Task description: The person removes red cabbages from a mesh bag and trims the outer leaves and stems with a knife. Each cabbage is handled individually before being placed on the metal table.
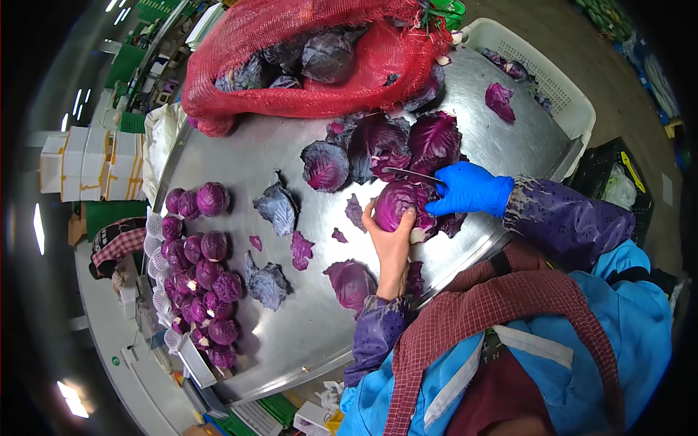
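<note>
My bare left hand (392, 243) is wrapped round the lower side of a purple cabbage (396, 201) on the metal table (313, 320). In my right hand (465, 190), which wears a blue glove, is a knife (411, 174); its blade points left over the top of the cabbage, and the gloved fingers are beside the cabbage. Large loose leaves (378, 142) lie just above it. Another loose leaf (350, 283) is to the lower left of my left hand.
A red mesh bag (254, 105) of dark cabbages lies at the table's far side. Trimmed cabbages (207, 272) are grouped at left, beside white foam netting (154, 251). A white crate (582, 109) stands at upper right. Another person (120, 243) is at far left.
</note>
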`<action>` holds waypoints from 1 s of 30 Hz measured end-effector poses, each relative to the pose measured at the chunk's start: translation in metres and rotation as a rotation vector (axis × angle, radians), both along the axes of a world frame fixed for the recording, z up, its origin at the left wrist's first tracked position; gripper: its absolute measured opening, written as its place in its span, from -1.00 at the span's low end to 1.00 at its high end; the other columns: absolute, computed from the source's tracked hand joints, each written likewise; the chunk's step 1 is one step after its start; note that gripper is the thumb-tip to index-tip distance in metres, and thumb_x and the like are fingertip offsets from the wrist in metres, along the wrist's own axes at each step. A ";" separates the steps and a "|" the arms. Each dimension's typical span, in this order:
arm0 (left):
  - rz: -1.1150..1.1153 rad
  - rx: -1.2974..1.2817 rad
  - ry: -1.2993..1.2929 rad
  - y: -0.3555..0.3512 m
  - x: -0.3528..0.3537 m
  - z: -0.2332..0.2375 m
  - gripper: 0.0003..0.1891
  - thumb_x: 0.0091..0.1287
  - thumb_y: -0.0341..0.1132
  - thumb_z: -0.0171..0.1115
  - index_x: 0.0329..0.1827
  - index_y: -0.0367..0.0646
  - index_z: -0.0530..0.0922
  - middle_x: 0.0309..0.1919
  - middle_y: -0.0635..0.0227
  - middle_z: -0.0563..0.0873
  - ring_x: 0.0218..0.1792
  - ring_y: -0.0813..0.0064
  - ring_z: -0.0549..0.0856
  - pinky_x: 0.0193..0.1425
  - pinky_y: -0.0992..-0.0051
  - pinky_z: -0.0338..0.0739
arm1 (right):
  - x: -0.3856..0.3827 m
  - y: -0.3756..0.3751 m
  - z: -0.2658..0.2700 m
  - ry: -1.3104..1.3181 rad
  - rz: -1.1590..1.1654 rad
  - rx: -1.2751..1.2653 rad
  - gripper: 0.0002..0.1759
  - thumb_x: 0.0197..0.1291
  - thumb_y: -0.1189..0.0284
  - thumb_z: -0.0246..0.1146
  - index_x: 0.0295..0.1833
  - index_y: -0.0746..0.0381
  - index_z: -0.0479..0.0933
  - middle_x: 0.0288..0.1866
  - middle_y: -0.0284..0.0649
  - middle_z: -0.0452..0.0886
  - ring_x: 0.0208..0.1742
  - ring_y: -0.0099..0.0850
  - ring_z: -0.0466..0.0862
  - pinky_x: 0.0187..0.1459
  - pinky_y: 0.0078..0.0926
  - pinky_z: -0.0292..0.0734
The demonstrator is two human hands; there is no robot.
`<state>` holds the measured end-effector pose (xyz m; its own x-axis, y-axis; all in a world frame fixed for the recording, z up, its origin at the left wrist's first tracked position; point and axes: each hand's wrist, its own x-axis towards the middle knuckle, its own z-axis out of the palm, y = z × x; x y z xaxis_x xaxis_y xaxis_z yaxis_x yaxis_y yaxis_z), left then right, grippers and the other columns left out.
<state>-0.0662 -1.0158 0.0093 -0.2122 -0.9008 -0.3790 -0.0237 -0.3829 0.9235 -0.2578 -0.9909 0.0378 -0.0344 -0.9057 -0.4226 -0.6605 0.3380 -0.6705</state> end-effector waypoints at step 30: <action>-0.420 0.203 0.626 0.000 0.023 0.007 0.08 -0.15 -0.04 0.50 0.41 -0.16 0.03 0.23 0.11 0.34 0.19 0.22 0.46 0.27 0.29 0.43 | -0.007 -0.011 0.021 -0.080 0.053 -0.414 -0.68 0.13 0.22 0.24 -0.20 0.28 0.52 -0.38 -0.04 0.57 -0.34 -0.29 0.60 -0.24 -0.34 0.48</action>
